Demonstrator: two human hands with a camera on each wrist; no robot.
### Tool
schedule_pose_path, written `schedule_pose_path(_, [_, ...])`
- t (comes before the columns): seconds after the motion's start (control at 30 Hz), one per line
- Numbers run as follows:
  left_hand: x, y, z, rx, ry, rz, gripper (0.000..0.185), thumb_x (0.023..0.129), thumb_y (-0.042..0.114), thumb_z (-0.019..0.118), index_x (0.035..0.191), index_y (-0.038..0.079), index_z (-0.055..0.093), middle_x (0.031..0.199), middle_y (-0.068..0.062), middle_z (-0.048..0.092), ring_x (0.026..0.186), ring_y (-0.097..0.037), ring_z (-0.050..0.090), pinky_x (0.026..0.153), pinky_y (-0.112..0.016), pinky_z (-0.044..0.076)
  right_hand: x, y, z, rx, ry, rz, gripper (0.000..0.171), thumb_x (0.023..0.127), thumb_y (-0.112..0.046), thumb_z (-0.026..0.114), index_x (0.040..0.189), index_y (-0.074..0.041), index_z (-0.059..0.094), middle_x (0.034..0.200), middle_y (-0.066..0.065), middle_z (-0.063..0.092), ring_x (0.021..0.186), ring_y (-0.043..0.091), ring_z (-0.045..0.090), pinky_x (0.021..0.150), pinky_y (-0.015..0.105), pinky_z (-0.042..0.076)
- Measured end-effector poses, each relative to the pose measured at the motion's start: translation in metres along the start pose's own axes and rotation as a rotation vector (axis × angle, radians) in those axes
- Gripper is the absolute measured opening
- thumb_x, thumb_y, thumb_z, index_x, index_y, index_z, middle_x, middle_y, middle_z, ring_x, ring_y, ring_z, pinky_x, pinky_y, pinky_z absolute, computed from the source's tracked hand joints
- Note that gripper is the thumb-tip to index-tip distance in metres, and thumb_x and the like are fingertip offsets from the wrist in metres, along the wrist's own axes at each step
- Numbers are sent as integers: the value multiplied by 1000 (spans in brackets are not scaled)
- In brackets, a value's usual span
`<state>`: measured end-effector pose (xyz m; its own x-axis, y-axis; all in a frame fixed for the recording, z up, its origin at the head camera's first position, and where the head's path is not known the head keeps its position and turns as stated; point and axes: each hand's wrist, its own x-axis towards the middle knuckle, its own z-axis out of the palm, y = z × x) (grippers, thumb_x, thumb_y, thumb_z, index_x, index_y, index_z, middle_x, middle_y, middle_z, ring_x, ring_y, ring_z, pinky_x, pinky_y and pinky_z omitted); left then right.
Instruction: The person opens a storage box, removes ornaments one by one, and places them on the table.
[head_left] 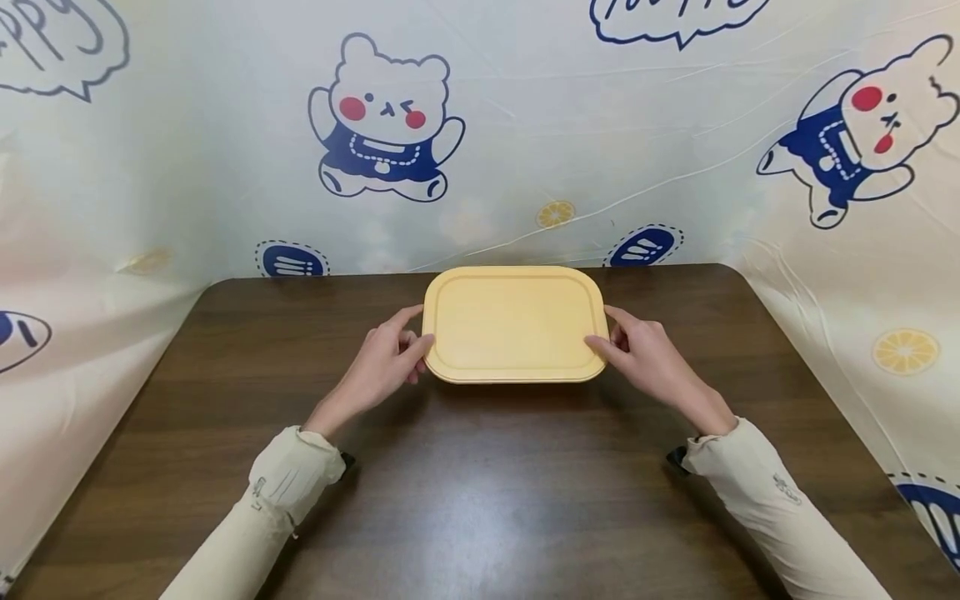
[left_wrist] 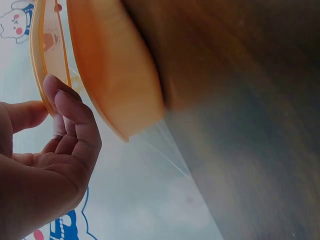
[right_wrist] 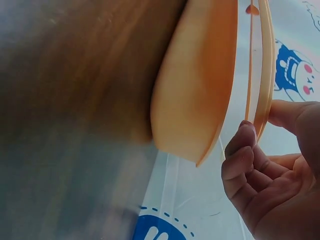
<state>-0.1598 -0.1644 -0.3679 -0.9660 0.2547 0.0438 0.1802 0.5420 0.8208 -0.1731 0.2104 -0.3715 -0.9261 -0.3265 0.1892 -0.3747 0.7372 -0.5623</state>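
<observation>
The left hand (head_left: 386, 358) pinches the left short edge of the yellow tray (head_left: 514, 323): the thumb lies on top of the rim and the curled fingers (left_wrist: 75, 117) go under it. The right hand (head_left: 645, 354) does the same on the right short edge, thumb on the rim, fingers (right_wrist: 240, 155) bent below. So each grip is closed on the rim of the tray, not spread.

The tray is between the two hands, so it lies to the right of the left grip and to the left of the right grip. Its long axis runs from left to right, parallel to the far edge of the tabletop (head_left: 480, 500). Both hands are equally near to it, as both touch it. The wrist views show the rim and the body of the tray close to the wood; I cannot tell whether the bottom rests on it or is a little lifted.

The tray stands at the middle of the far edge of the tabletop. Behind it hangs a sheet (head_left: 525, 125) with cartoon bears.
</observation>
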Motion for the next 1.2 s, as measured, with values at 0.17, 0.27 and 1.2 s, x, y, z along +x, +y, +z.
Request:
schedule_pose_path(0.17, [-13,2,3,6,-21,26,55,101,17,60,149,4,36,70,-6,65,56,-20,61,56,-33,55,-13,-2,0,1,-8,-8,61,97,-32,67,139,6,49,72,1,58,60,15,51,52,25,44])
schedule_pose_path(0.27, [-21,0,5,3,-35,34,56,101,16,61,149,3,36,69,-6,66,55,-20,62,54,-32,54,-21,-4,1,6,-17,-25,60,97,-32,68,139,6,49,72,-1,58,61,13,51,53,25,44])
schedule_pose_path(1.2, [-95,-1,25,-17,-281,-69,68,101,28,61,154,7,24,71,-1,69,61,-19,67,54,-30,54,-109,-13,22,81,-107,-80,53,93,-20,72,132,10,53,73,-16,59,60,-4,52,55,20,49])
